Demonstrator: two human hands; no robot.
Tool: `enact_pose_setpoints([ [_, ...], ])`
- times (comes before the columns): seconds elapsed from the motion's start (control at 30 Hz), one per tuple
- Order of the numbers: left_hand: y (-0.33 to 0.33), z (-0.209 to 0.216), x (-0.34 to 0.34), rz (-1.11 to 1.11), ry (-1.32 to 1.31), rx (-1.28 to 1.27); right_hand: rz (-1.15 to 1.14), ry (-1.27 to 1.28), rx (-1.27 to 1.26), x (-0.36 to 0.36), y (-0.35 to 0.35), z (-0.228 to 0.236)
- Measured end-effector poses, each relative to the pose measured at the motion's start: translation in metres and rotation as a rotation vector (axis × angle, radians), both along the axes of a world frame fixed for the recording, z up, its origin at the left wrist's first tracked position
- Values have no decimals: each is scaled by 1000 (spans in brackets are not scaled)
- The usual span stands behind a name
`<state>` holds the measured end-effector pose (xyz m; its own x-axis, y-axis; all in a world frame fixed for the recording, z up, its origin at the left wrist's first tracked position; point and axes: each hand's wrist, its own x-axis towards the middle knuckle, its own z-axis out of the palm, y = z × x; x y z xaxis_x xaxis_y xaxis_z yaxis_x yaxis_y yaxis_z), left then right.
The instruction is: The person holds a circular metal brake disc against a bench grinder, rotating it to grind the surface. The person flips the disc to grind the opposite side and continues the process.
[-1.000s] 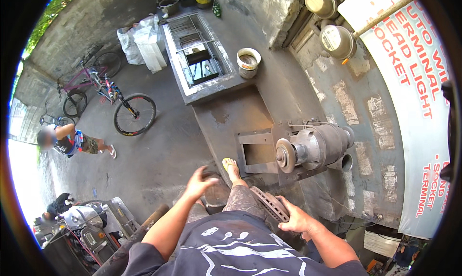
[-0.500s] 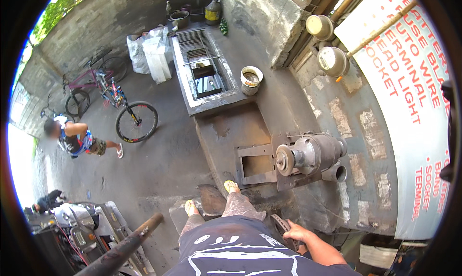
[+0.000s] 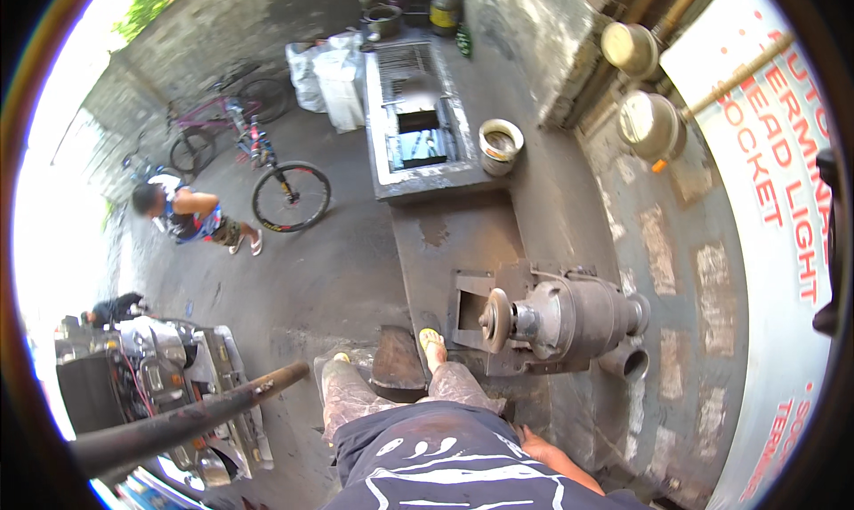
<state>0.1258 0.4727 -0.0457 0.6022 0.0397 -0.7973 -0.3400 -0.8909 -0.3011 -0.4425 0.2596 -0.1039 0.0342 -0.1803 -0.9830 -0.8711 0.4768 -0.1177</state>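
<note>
Low at my right side, beside the hem of my dark shirt [image 3: 445,439], is my right hand [image 3: 532,441]. The shirt hides most of its fingers, so whether it holds anything does not show. My left hand is out of view. In front of me to the right stands a grinder motor [image 3: 578,314], grey and dusty, mounted on a metal frame. A round grinding wheel [image 3: 495,321] sits on its left end. Between my sandalled feet lies a worn, dark wooden block [image 3: 399,359].
Ahead is a concrete pit with a metal grate [image 3: 405,70], a white bucket [image 3: 500,145] beside it. White sacks [image 3: 342,88] and bicycles [image 3: 289,194] stand left, near another person [image 3: 182,209]. A thick pole [image 3: 205,417] crosses the lower left, over a vehicle [image 3: 151,377]. Pots [image 3: 654,123] hang right.
My view has shifted, bringing the grinder closer. My right hand, earlier holding a dark slotted ring-shaped metal part, is now partly behind my shirt, and that part no longer shows. The other person's stance has changed.
</note>
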Motion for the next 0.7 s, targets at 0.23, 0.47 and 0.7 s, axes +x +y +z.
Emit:
enact_pose_setpoints([
  [0.23,57,12,-37,42,32,232,48,101,-107,-33,-63,-62],
  [0.47,56,-5,-65,56,85,357,108,79,-261,21,-169,-23],
  [0.7,28,-32,-75,-56,96,483,153,39,-370,22,-192,3],
])
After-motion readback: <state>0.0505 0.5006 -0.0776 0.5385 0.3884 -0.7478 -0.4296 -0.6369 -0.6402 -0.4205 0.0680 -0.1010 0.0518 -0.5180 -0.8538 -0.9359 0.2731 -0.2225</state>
